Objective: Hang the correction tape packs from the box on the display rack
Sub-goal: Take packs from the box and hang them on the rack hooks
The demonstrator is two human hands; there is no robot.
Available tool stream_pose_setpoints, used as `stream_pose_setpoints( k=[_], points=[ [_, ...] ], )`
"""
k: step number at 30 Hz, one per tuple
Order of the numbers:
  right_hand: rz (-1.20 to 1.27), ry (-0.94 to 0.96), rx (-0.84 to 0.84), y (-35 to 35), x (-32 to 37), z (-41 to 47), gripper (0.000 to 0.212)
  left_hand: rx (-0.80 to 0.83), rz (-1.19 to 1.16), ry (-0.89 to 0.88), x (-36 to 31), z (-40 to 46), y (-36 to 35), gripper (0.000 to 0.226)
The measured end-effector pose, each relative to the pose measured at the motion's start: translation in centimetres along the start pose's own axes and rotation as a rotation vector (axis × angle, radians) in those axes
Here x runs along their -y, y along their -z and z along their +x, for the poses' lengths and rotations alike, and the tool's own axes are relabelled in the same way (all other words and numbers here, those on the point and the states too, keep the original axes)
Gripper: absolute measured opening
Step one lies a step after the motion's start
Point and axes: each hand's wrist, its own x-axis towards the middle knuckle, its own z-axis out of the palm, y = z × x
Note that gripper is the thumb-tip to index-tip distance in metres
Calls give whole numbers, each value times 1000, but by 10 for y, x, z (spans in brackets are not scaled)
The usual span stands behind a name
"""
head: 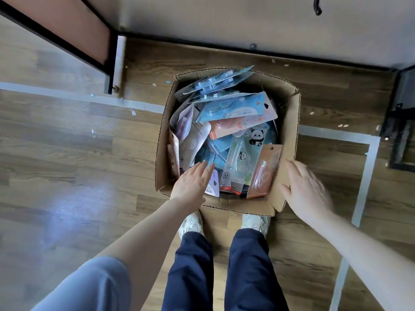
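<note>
Dark trouser legs [222, 270] and two pale shoes [254, 222] stand at the near edge of a cardboard box [161, 153] on the wood floor [67, 158]. Box is open-topped, flaps up, and heaped with correction tape packs [231, 122] lying at all angles: blue ones on top toward the far side, a panda-printed pack [256, 136] near the middle, an orange-brown pack [266, 171] leaning against the near right wall.

Left hand [190, 182] reaches in over the near left corner, fingers straight and loosely spread, tips touching or just above the packs; nothing held. Right hand [307, 191] is outside the box by the near right flap, fingers extended, blurred; whether it touches the cardboard cannot be told. It holds nothing.

Small paper scraps [93, 133] lie scattered on the floor. A black-framed panel [89, 34] stands at the upper left, a black hook [317, 6] shows at the top edge.
</note>
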Motion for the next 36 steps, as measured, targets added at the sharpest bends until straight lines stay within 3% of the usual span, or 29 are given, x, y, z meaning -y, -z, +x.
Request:
stream_pose_setpoints(
  k=[9,17,24,36],
  points=[
    [-111,51,-73,-5,-8,20,61,-47,30,24,6,15,-12,92],
    [-181,99,-90,3,-3,34,65,-130,108,50,16,13,-18,66],
    [-237,166,-58,-1,3,56,68,-113,173,14,21,16,-11,29],
    [-346,81,-86,-19,12,88,46,-181,-20,46,30,18,-17,26]
  ],
)
